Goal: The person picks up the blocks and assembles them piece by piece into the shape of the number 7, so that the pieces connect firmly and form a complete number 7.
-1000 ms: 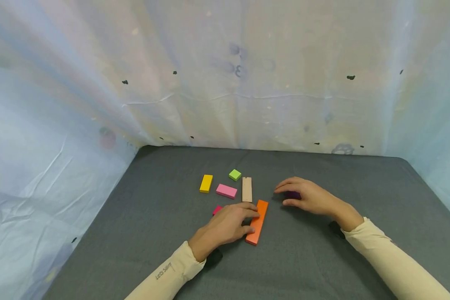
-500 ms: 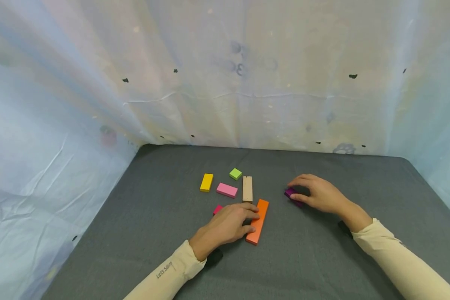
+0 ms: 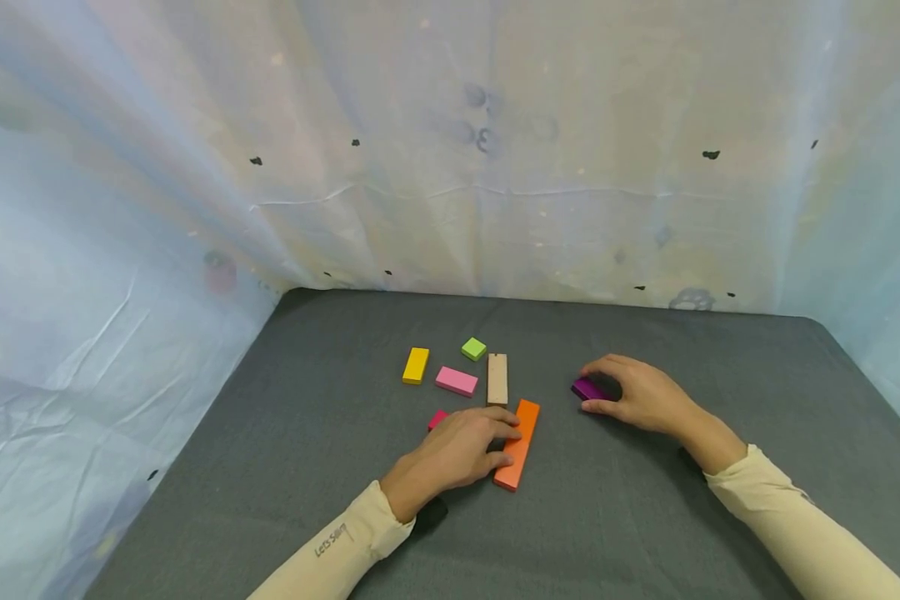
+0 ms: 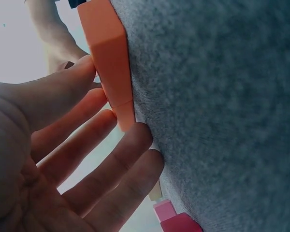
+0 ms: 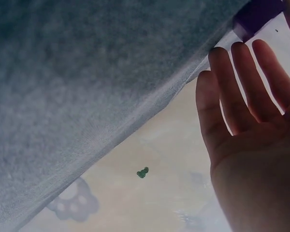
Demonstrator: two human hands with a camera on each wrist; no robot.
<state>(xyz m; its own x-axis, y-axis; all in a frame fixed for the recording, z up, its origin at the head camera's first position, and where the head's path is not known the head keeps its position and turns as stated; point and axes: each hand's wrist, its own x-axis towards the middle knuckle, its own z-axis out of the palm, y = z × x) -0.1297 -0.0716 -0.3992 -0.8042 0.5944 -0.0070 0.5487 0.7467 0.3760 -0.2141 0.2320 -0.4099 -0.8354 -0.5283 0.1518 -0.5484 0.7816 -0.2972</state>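
Observation:
My left hand (image 3: 457,446) lies over the near left part of the table, its fingertips and thumb touching the orange block (image 3: 527,421). In the left wrist view the fingers are fairly straight along the side of that orange block (image 4: 111,53). To the right, my right hand (image 3: 645,396) is spread around a small purple block (image 3: 588,389), thumb on the near side and fingers on the far side. In the right wrist view the fingers are extended beside the purple block (image 5: 258,19); firm contact cannot be told.
A beige block (image 3: 497,379) stands just beyond the orange one. Left of it lie a pink block (image 3: 456,381), a green block (image 3: 473,348) and a yellow block (image 3: 416,366). A magenta block (image 3: 437,419) is partly hidden behind my left hand. Pale curtains (image 3: 570,167) surround the dark table.
My right hand has shifted slightly rightward, and more of the purple block now shows between its thumb and fingers. The left hand stays at the orange block.

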